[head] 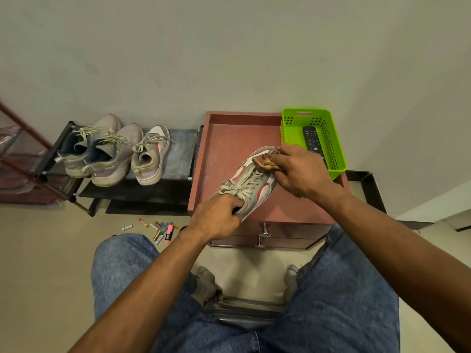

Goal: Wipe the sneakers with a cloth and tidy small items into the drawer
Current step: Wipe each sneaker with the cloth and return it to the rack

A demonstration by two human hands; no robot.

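I have the grey, white and red sneaker [251, 178] lying slantwise on top of the pink drawer unit [224, 149], its toe pointing away from me toward the green basket [331, 138] and its heel toward my lap. My left hand [216, 219] holds the heel end, fingers [235, 203] curled into the collar just behind the laces, and that seems the right place to take it: the rim there is padded but firm enough to brace against. The shoe looks light, so I judge it would skate on the smooth top if I rubbed without that anchor. My right hand [299, 170] is bunched round the cloth [266, 159], which is clamped in my fingers and pressed onto the toe. The cloth is soft and limp, so it needs wadding into a pad or it will only drag. The upper looks like mesh that will give under pressure, while the sole edge is stiffer and can take harder scrubbing. The loose laces may snag the cloth, so I would work around them. Three more sneakers [107, 151] wait on the shoe rack [178, 154] to my left. The small items [158, 229], which look like batteries and a pink marker, lie scattered on the floor below; they are small and round, likely to roll, best pinched singly. A remote [312, 138] lies in the basket.
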